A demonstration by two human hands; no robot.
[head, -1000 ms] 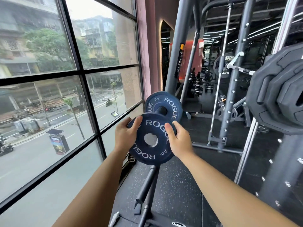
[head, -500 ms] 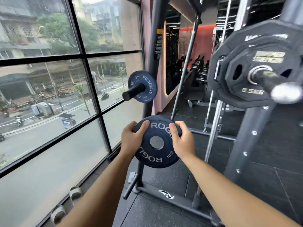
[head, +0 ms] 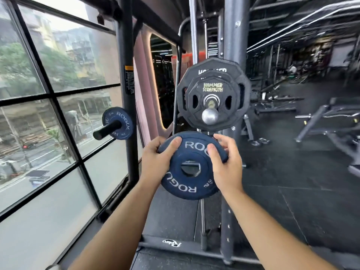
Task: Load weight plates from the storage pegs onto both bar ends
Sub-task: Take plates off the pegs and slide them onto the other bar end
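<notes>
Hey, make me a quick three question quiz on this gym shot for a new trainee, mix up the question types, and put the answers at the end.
1. True or false: the blue plate is held by both the left hand and the right hand.
2. Where is the bar end relative to the held plate? A) above it B) below it C) through its hole
3. Fill in: the other blue plate sits on a storage ____.

Key: 1 true; 2 A; 3 peg. The bar end already carries black plates, and the held plate is not on it yet.
</notes>
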